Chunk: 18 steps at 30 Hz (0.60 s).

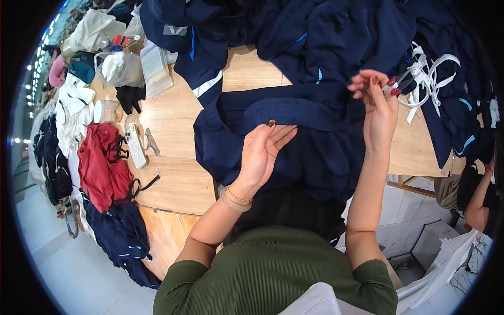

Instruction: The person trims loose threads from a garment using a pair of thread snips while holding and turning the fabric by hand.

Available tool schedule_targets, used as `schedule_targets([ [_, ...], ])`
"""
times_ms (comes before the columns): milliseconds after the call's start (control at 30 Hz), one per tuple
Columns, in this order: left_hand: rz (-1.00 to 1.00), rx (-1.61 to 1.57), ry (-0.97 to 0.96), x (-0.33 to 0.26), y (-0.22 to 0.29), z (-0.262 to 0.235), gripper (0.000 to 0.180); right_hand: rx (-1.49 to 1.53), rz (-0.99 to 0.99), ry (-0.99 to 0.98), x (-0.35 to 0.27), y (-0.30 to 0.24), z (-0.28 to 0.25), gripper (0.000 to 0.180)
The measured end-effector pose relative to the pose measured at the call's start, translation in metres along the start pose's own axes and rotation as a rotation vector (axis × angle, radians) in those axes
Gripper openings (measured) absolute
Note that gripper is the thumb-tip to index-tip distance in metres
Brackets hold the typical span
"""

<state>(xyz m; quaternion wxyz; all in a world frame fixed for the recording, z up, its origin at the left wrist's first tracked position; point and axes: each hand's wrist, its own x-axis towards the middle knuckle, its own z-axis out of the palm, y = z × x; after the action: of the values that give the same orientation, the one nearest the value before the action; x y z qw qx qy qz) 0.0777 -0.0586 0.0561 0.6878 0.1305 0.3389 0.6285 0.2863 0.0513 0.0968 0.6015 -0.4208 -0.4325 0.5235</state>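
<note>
A navy garment (310, 152) with a wide elastic-looking waistband (283, 111) lies in front of me at the table's near edge. My left hand (265, 152) is at the lower edge of that band, thumb up and fingers pointing right, seemingly pinching the cloth. Raised over the band's right end is my right hand (377, 102), its fingers curled together. A small pale object shows between its red-nailed fingertips, too small to name. Just beyond those fingertips is a tangle of white cords (428, 79) on navy cloth.
More navy garments (336, 39) cover the far side of the wooden table (173, 178). On the left are a white phone (135, 147), a red garment (105, 165), a clear jar (106, 111) and plastic bags (156, 68). Another person's arm (479, 202) shows at the right edge.
</note>
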Motion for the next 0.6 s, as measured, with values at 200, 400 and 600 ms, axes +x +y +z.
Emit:
schedule_targets([
  [200,-0.042,-0.039,0.019,-0.001,0.001,0.004,0.023,-0.105,0.133,-0.028,-0.034,0.005,-0.017,0.026],
  [400,-0.127,-0.123,0.08,-0.001,0.005,0.014,0.018,-0.754,-0.289,-0.262,-0.06,0.004,0.007,0.024],
  [600,-0.108,-0.073,0.107,-0.004,0.004,0.022,0.015,-0.855,-0.406,-0.2,-0.063,0.003,0.016,0.03],
])
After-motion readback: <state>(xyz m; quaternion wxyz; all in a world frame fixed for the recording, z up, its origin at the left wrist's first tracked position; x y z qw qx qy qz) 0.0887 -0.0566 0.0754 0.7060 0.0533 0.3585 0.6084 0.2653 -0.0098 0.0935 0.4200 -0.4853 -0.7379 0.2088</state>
